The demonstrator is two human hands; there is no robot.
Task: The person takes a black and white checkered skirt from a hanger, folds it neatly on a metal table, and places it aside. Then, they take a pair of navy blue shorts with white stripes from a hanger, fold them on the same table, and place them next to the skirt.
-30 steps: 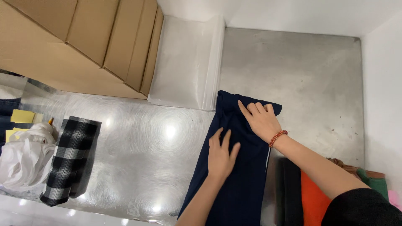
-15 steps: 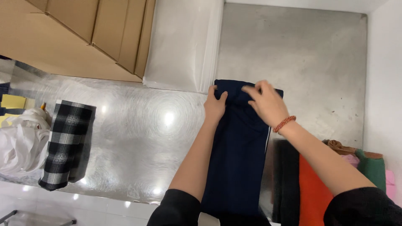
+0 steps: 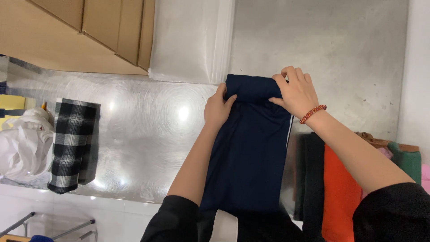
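A long navy blue garment (image 3: 248, 152) lies folded lengthwise on a shiny steel table (image 3: 148, 125). Its far end is rolled or folded over toward me. My left hand (image 3: 218, 107) grips the left side of that folded end. My right hand (image 3: 295, 92), with a red bead bracelet on the wrist, grips the right side of the same fold. Both sleeves are black.
A folded black-and-white checked cloth (image 3: 71, 143) lies at the left, beside white plastic bags (image 3: 20, 143). A stack of clear plastic sheets (image 3: 190, 40) and brown cardboard boxes (image 3: 76, 31) sit at the back. Folded orange (image 3: 338, 192), black and green cloths lie at the right.
Both hands moved from lying flat on the garment to its far end, took hold of the edge and turned it over toward me.
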